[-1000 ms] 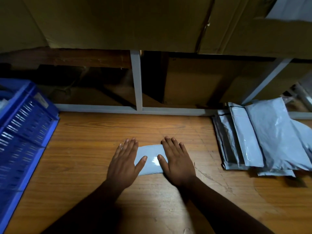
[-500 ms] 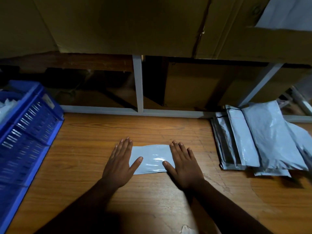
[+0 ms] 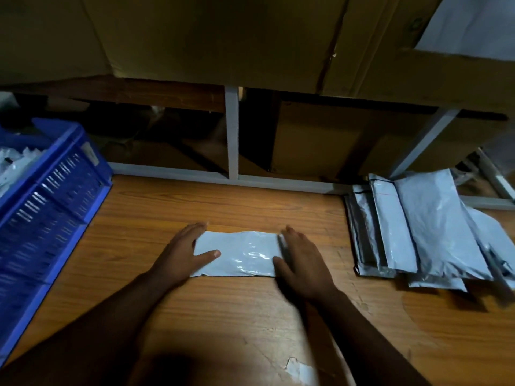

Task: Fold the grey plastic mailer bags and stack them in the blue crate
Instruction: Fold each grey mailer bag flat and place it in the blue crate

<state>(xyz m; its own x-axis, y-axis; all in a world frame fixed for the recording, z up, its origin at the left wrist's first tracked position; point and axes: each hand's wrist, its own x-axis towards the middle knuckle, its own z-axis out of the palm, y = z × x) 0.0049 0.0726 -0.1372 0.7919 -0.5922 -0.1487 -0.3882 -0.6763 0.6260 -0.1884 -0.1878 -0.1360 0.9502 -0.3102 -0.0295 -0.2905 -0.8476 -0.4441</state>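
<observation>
Head view: a folded grey mailer bag [image 3: 241,253] lies on the wooden table [image 3: 195,316]. Left hand [image 3: 182,253] and right hand [image 3: 299,261] press flat on its ends, gripping nothing. Firm outward smoothing should sharpen the crease before the blue crate [image 3: 47,207], left.
</observation>
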